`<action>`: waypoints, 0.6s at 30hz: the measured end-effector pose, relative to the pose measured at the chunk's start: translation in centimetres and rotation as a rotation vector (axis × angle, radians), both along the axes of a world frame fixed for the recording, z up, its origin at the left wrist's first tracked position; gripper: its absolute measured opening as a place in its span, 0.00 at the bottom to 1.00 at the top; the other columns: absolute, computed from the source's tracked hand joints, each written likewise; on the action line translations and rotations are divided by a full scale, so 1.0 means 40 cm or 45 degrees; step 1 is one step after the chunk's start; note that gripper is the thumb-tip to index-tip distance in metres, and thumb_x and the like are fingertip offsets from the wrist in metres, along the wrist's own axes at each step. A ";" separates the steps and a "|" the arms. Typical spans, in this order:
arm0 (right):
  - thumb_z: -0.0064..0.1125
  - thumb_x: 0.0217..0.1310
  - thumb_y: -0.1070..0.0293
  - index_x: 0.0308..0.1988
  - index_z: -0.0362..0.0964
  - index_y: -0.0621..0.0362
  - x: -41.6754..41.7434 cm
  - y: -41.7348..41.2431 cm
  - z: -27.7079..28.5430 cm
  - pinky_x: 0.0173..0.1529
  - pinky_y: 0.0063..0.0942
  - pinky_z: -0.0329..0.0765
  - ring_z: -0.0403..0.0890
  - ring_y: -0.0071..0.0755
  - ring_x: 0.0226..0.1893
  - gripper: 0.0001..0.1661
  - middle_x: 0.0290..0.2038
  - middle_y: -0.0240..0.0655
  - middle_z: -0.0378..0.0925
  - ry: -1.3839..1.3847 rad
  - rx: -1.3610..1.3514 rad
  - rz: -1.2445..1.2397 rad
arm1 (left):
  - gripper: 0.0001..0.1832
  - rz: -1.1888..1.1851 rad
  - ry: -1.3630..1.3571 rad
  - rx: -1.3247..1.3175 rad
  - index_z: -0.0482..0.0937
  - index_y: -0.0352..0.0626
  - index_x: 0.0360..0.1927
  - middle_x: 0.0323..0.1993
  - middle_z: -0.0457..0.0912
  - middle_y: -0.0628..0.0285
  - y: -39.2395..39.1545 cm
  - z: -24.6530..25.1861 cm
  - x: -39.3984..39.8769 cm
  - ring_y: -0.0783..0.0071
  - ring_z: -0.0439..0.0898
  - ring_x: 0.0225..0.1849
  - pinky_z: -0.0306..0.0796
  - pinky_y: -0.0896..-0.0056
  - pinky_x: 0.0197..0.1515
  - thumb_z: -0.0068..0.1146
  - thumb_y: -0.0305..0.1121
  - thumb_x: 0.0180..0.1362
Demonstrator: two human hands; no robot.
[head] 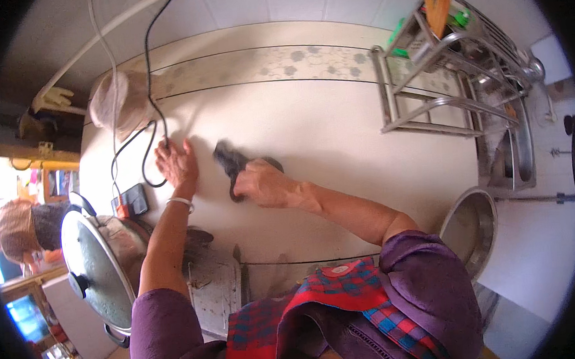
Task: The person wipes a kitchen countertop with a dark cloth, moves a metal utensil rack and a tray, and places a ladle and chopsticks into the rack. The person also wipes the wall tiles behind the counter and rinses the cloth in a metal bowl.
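Note:
My right hand [263, 184] is closed on a bunched dark cloth [230, 160] that lies against the pale countertop [329, 148] and looks blurred. Left of it, my left hand [174, 161] rests on the counter with its fingers spread, right at a black cable [149, 79]. Whether the fingers press on the cable cannot be told. A loop of that cable lies beside the left wrist. A dark smartphone [136, 199] lies left of my left forearm, with an orange plug [122, 207] and a white cable at it.
A steel rack [430, 104] with utensils stands at the upper right, near a sink [524, 152]. A round steel pan [471, 233] is by my right elbow. At the left stands a pot with a glass lid [97, 267]; a pale cloth bundle [122, 103] sits at the upper left.

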State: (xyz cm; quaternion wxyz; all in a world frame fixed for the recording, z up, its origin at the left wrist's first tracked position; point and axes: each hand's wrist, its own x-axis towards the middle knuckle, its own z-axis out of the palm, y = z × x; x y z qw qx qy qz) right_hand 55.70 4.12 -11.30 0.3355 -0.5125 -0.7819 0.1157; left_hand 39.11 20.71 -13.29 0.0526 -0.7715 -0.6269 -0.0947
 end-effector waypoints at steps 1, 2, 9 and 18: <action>0.50 0.48 0.73 0.29 0.75 0.50 0.018 -0.024 0.025 0.45 0.37 0.68 0.74 0.36 0.37 0.08 0.31 0.30 0.75 0.078 -0.030 -0.085 | 0.33 -0.009 0.031 -0.023 0.60 0.37 0.62 0.62 0.59 0.54 0.002 0.000 -0.003 0.53 0.54 0.65 0.47 0.55 0.65 0.38 0.52 0.60; 0.50 0.49 0.74 0.29 0.75 0.50 0.037 -0.044 0.052 0.45 0.38 0.68 0.74 0.37 0.38 0.07 0.31 0.31 0.76 0.112 -0.150 -0.165 | 0.33 0.012 0.039 -0.070 0.60 0.37 0.62 0.62 0.59 0.54 0.001 -0.001 -0.002 0.53 0.54 0.65 0.47 0.56 0.65 0.38 0.52 0.60; 0.53 0.56 0.63 0.44 0.72 0.53 0.488 0.149 0.064 0.50 0.41 0.67 0.73 0.44 0.45 0.15 0.41 0.38 0.76 -0.252 0.110 -1.245 | 0.33 0.022 0.072 -0.009 0.61 0.37 0.61 0.61 0.60 0.54 0.000 0.001 0.002 0.55 0.54 0.65 0.48 0.55 0.65 0.39 0.51 0.59; 0.60 0.46 0.66 0.36 0.71 0.49 0.451 0.114 -0.087 0.39 0.43 0.68 0.72 0.45 0.37 0.12 0.33 0.35 0.73 -0.252 0.189 -1.263 | 0.33 -0.017 0.033 -0.012 0.60 0.38 0.61 0.62 0.59 0.52 0.002 -0.005 -0.004 0.51 0.54 0.65 0.48 0.53 0.65 0.37 0.53 0.60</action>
